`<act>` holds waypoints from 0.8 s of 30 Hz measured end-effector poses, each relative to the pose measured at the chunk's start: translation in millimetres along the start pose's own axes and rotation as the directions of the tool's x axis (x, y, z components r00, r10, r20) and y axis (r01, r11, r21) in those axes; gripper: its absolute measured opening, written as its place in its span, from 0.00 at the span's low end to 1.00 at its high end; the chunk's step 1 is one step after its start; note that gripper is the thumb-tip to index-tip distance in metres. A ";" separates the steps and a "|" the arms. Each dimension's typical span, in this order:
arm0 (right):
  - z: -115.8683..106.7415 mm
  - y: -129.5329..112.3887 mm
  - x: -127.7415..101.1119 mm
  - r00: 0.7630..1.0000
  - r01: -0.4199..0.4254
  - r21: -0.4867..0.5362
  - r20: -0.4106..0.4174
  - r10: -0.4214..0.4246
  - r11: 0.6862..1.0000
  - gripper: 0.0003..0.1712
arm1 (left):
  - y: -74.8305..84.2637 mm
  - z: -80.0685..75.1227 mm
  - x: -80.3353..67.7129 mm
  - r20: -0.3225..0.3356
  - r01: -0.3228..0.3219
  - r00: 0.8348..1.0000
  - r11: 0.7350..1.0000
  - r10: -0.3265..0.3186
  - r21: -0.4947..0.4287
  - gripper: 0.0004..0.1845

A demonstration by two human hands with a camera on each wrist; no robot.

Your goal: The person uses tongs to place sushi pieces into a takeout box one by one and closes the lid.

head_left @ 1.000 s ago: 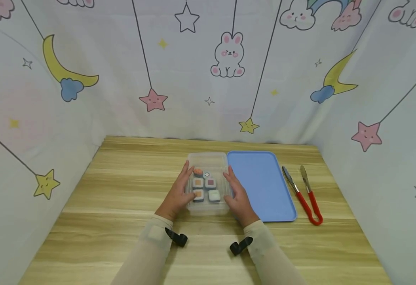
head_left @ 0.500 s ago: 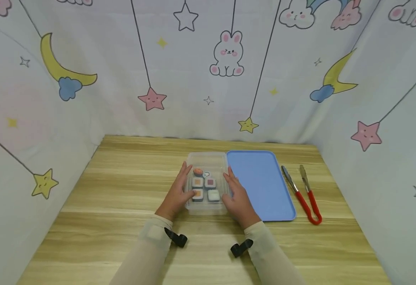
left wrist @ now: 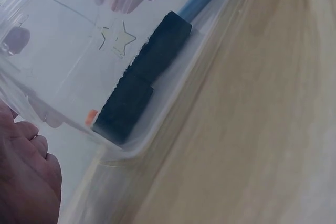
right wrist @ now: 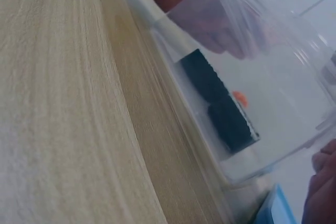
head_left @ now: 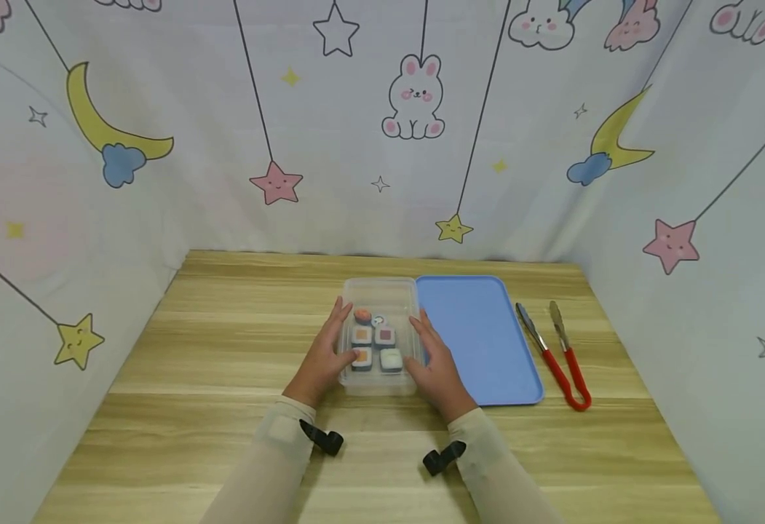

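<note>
A clear plastic box (head_left: 382, 286) with a lid sits mid-table and holds several toy sushi pieces (head_left: 374, 342). My left hand (head_left: 325, 354) grips its left side, thumb over the top edge. My right hand (head_left: 436, 365) grips its right side. The left wrist view shows the box (left wrist: 63, 51) up close with dark sushi rolls (left wrist: 142, 77) inside and my left hand (left wrist: 23, 177) at its edge. In the right wrist view, dark rolls (right wrist: 220, 103) lie inside the box (right wrist: 283, 108), and my right hand (right wrist: 323, 187) is at the lower right corner.
A blue tray (head_left: 480, 335) lies right beside the box. Red-handled metal tongs (head_left: 559, 356) lie further right on the wooden table (head_left: 212, 342). Printed cloth walls enclose the table on the left, back and right.
Both hands and the box stay where they were; only the head view shifts slightly.
</note>
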State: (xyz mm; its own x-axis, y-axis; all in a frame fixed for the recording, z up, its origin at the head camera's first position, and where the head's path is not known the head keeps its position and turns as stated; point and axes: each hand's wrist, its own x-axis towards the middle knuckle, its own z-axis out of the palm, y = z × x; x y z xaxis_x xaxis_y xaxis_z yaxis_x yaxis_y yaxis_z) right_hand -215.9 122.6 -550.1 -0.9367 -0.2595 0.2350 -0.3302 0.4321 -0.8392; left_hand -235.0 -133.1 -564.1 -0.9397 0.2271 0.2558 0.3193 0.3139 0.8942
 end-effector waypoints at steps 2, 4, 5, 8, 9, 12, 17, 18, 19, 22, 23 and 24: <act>0.0 -0.3 -0.3 1.000 0.002 -0.009 -0.003 -0.002 1.000 0.43 | 0.3 0.1 -0.3 0.000 0.002 1.000 1.000 -0.002 0.002 0.49; 0.2 -0.6 -0.4 1.000 0.001 -0.015 -0.003 -0.001 1.000 0.43 | 0.9 0.2 -0.3 -0.001 0.007 1.000 1.000 -0.007 0.003 0.48; 0.5 -0.6 -0.4 1.000 0.000 -0.016 -0.002 0.000 1.000 0.44 | 1.1 0.4 0.0 -0.001 0.010 1.000 1.000 -0.010 0.003 0.48; 1.0 -0.8 -0.7 1.000 -0.005 -0.021 -0.002 0.005 1.000 0.44 | 2.1 0.3 0.5 0.000 0.013 1.000 1.000 -0.013 0.003 0.48; 1.1 -1.1 -1.0 1.000 -0.010 -0.023 -0.001 0.010 1.000 0.44 | 2.3 0.5 0.7 0.000 0.014 1.000 1.000 -0.014 0.006 0.48; 1.5 -1.2 -1.8 1.000 -0.020 -0.044 0.002 0.020 0.999 0.44 | 3.0 0.5 0.6 0.000 0.016 1.000 1.000 -0.016 0.019 0.47; 0.6 -1.4 -2.3 0.999 -0.040 -0.107 0.015 0.041 0.993 0.45 | 4.9 -0.1 -0.1 0.008 0.026 1.000 0.999 -0.026 0.036 0.45; 0.2 -1.6 -2.3 0.999 -0.041 -0.114 0.017 0.043 0.993 0.45 | 5.4 -0.2 -0.1 0.008 0.029 1.000 0.999 -0.029 0.040 0.44; -0.4 -2.0 -2.2 0.999 -0.045 -0.127 0.022 0.048 0.991 0.45 | 5.7 -0.4 -0.1 0.009 0.032 0.999 0.999 -0.033 0.040 0.44; -2.0 -3.4 -1.8 0.997 -0.054 -0.150 0.038 0.060 0.987 0.45 | 6.3 -1.0 -0.3 0.003 0.045 0.999 0.998 -0.045 0.053 0.43; -2.5 -4.0 -2.2 0.997 -0.061 -0.163 0.045 0.069 0.985 0.45 | 6.3 -1.0 -0.7 0.004 0.050 0.999 0.997 -0.050 0.055 0.43; -3.2 -4.8 -2.5 0.996 -0.068 -0.176 0.052 0.079 0.982 0.45 | 5.7 -1.2 -0.9 0.004 0.053 0.999 0.997 -0.053 0.063 0.43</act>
State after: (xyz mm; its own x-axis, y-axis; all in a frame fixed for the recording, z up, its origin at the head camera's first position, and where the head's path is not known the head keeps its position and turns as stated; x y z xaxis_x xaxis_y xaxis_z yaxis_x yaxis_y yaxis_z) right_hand -212.3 124.0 -545.1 -0.9525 -0.2694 0.1422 -0.2806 0.5941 -0.7539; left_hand -232.4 -132.6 -558.8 -0.9548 0.2139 0.2066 0.2765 0.3831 0.8813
